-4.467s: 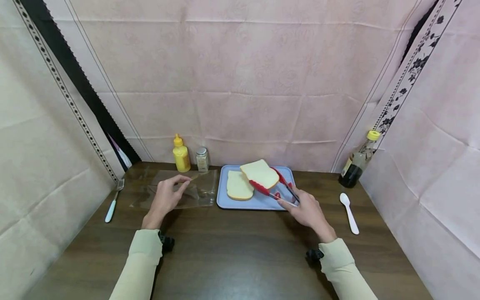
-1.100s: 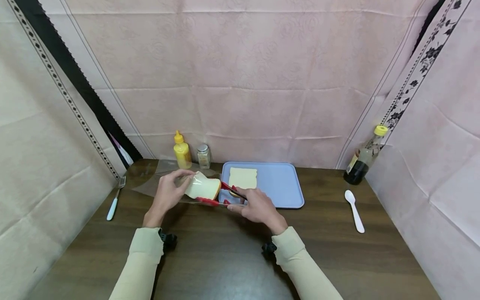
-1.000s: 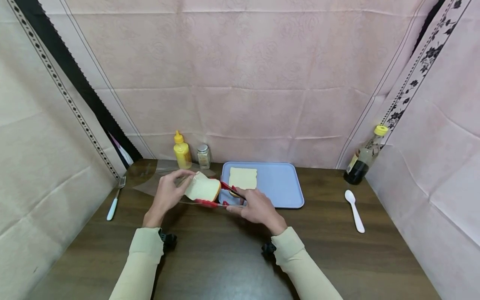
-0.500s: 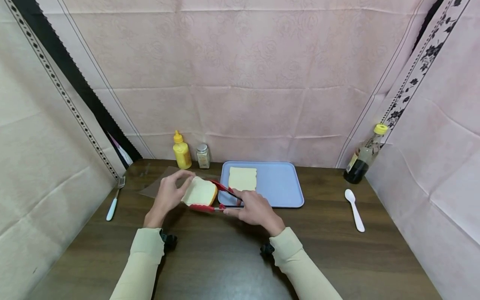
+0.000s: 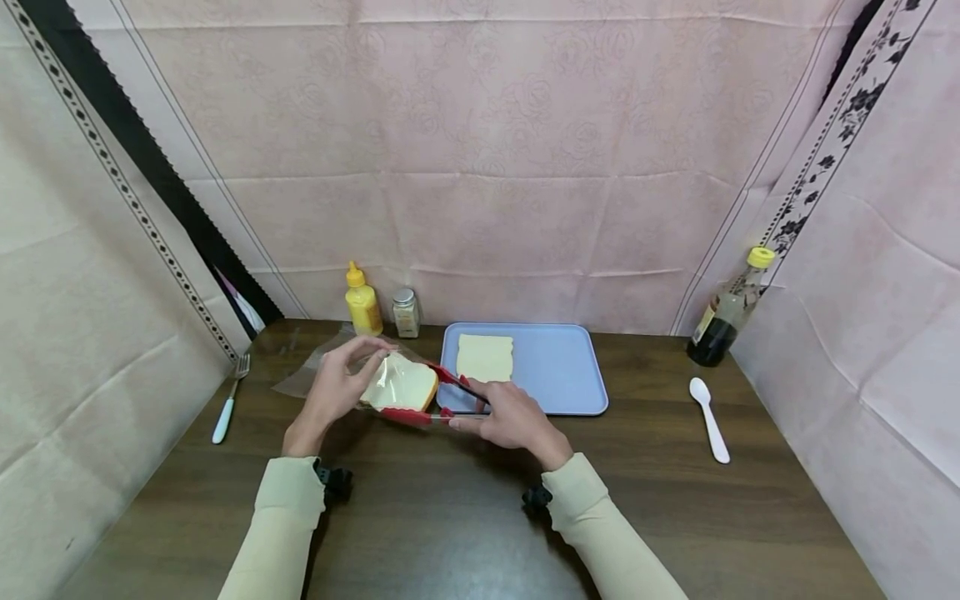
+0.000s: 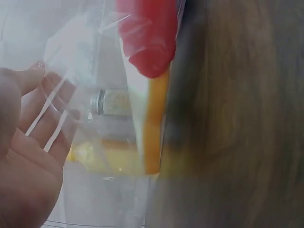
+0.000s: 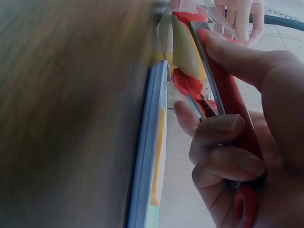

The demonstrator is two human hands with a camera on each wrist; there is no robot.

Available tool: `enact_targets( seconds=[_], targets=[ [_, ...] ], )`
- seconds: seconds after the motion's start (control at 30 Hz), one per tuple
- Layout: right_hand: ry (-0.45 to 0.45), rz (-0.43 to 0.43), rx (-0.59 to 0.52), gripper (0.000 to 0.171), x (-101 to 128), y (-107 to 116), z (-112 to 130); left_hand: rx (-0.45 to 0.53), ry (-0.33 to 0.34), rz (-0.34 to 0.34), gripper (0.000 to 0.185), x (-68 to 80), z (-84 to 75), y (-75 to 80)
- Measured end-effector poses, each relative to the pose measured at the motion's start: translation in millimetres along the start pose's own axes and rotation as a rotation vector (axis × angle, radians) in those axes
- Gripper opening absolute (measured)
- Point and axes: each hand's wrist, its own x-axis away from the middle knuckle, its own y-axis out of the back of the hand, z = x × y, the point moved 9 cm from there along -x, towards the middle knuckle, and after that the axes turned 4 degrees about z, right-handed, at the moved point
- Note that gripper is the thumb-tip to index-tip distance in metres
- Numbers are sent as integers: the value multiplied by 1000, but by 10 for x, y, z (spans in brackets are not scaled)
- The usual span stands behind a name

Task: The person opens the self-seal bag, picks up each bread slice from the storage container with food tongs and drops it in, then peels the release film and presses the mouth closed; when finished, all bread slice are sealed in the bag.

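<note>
Here, a clear plastic bag (image 5: 330,375) lies at left-centre of the dark wood-grain desk (image 5: 465,517), thin and glossy, its mouth facing right. The left hand (image 5: 333,387) pinches the bag's upper film between thumb and fingers, lifting the mouth. A bread slice (image 5: 400,389), pale crumb with tan-orange crust, sits partly inside that mouth; film glare covers its left part. The left wrist view shows the crust edge and a red tong tip behind the plastic.

Red tongs (image 5: 435,400) clamp the slice, one arm above and one below. Tips look soft and matte, with a metal strip along the arms. The right hand (image 5: 510,417) grips the tongs, fingers curled and squeezing both arms together.

A light blue tray (image 5: 562,375), rectangular with rounded corners and a low rim, sits just right of the bag. It holds a second bread slice (image 5: 485,357), flat, at its left end.

At the far edge: a yellow squeeze bottle (image 5: 363,305) with a nozzle cap, and beside it a small glass shaker (image 5: 406,314) with a metal lid. Far right: a glass bottle (image 5: 725,310) of dark liquid, yellow cap. A white plastic spoon (image 5: 708,418) lies right of the tray. A fork (image 5: 228,400) with a pale handle lies at the left edge.
</note>
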Motion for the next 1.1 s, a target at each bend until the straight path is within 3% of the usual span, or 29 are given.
enact_targets(
  seconds=[0.17,0.27,0.57,0.87,1.1],
  targets=[
    [22,-27,-57,84,-19,40,1,-43,93,102,16,16,111,-60],
    [40,-31,-73,83,-43,49,11,-40,107,131,17,21,140,-87],
    [73,13,-69,83,-152,-61,45,36,94,138,16,56,130,-121],
    [132,55,-31,83,-322,-100,183,48,104,138,16,70,170,-113],
    [102,66,15,85,-400,-112,187,13,91,117,18,71,179,-45]
  ],
)
